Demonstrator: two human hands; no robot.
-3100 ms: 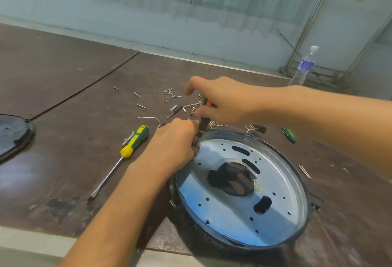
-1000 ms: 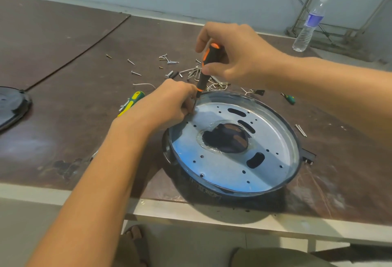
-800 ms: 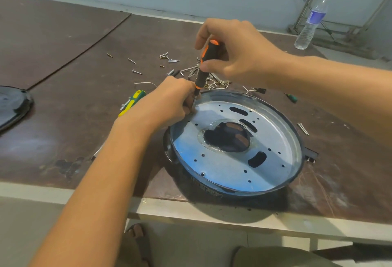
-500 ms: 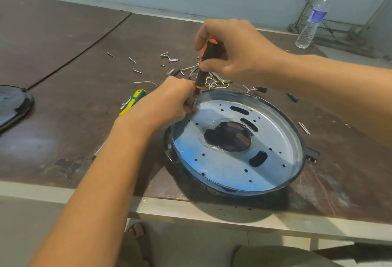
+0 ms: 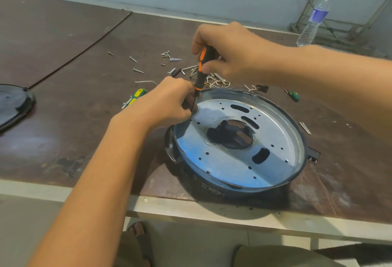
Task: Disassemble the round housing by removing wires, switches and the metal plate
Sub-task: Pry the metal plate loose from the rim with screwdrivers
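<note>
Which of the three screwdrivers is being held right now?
The orange-and-black screwdriver, gripped by the right hand; the yellow-green one and the small green one lie loose on the table.

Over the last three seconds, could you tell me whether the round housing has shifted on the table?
No. The round housing keeps its place beside the two loose screws by its right rim.

Our right hand [image 5: 229, 54] grips the screwdriver [image 5: 199, 80] handle from above, wrist raised; our left hand [image 5: 167, 105] below, fingers curled, pinches its shaft. Both forearms extended.
</note>
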